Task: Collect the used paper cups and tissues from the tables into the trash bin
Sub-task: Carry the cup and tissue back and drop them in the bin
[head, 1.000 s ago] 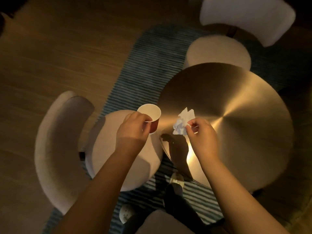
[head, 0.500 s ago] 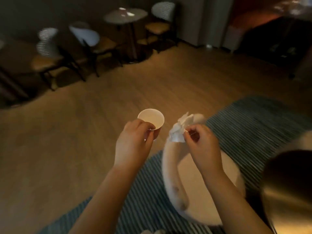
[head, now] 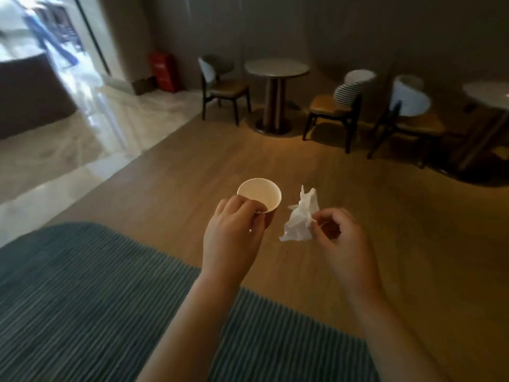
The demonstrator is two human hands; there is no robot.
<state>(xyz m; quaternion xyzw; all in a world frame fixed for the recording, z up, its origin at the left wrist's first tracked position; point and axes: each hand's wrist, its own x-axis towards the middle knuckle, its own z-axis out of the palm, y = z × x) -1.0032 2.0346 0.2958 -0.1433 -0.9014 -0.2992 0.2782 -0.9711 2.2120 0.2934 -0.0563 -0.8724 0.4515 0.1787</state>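
Head view. Dim room with a wooden floor (head: pixel 358 216), a striped teal rug (head: pixel 82 299) underfoot, and by the far wall a small round counter (head: pixel 276 68) between dark chairs (head: pixel 220 84). No trash bin to be made out anywhere here.

Out in front, above the floor, both collected things in hand and well apart from any counter. Paper cup (head: pixel 260 195) pinched at its near rim by the left hand (head: pixel 234 232): upright, mouth up, long axis vertical. Crumpled tissue (head: pixel 300 219) pinched between thumb and fingertips of the right hand (head: pixel 341 244): rising out of the grip, long axis roughly vertical, loose tip pointing up and away. Cup on the left, tissue just beside it on the right, not touching.

Neither hand nearer a bin, by this view. Likely next: a turn or a walk to find one, with the cup carried level.
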